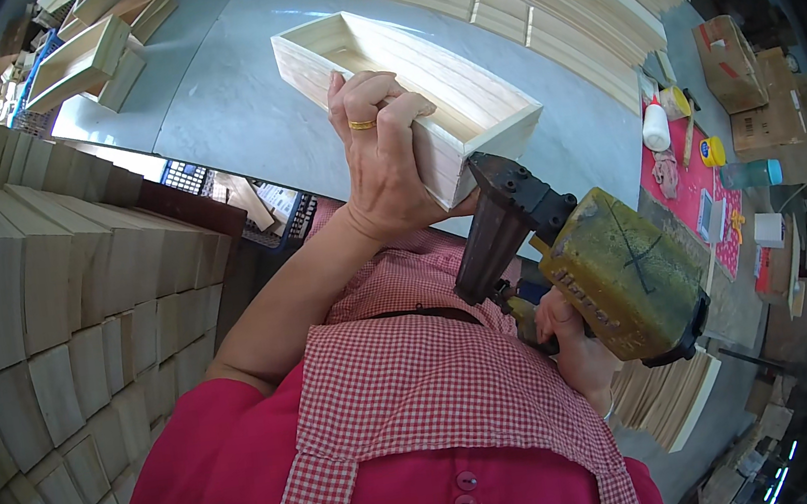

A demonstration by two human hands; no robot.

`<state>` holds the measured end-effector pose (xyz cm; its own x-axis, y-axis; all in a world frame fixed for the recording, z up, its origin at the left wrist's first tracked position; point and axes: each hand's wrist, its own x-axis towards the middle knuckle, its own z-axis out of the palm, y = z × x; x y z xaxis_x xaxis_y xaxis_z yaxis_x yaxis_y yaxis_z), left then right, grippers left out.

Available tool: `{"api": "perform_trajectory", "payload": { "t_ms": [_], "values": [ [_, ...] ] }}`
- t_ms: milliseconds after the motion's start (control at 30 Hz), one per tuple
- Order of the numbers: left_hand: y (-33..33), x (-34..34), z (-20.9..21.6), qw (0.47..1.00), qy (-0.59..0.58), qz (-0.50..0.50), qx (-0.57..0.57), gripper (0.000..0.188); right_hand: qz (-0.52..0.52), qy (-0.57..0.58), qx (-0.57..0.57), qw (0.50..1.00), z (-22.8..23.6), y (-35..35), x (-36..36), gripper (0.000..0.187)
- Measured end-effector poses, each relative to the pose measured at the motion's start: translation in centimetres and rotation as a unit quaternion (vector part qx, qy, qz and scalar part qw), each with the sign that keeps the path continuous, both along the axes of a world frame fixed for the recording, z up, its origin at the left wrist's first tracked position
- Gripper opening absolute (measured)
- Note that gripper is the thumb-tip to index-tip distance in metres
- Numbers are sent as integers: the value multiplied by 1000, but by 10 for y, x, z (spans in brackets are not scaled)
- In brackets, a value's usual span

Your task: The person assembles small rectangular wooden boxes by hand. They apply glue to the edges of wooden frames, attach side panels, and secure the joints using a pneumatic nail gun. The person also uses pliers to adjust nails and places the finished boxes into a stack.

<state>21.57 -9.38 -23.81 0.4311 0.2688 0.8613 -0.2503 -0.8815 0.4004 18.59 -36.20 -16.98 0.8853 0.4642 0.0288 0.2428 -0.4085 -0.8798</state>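
My left hand (380,159) grips the near side wall of a shallow, pale wooden box (499,124), its fingers curled over the rim. The long, open-topped box is held tilted above the grey table. In my right hand (576,342) is a pneumatic nail gun (618,276) with a scuffed yellow-green body and a dark magazine. Its black nose meets the box's near right corner, or comes very close to it. The gun's body partly hides my right hand, and the trigger cannot be made out.
Stacked wooden blocks or boards (80,322) rise at my left. More wooden boxes (83,65) lie at the far left. Long rows of thin boards (534,4) cover the far side. On the right are a white bottle (655,125), a teal jar (750,174) and cardboard boxes (770,121).
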Motion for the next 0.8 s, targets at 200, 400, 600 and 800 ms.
{"api": "perform_trajectory", "payload": {
  "t_ms": [200,400,600,800],
  "values": [
    [-2,1,0,1000,-4,-11,-12,92,-8,41,-2,999,7,2,-1,25],
    [-3,1,-5,1000,-2,-25,-17,92,-44,112,-24,992,14,1,-1,25],
    [0,6,-1,999,3,-43,2,96,-81,79,4,994,13,4,-1,26],
    [10,5,-32,994,13,-99,37,99,-280,12,-17,960,20,-30,27,27]
  ]
}}
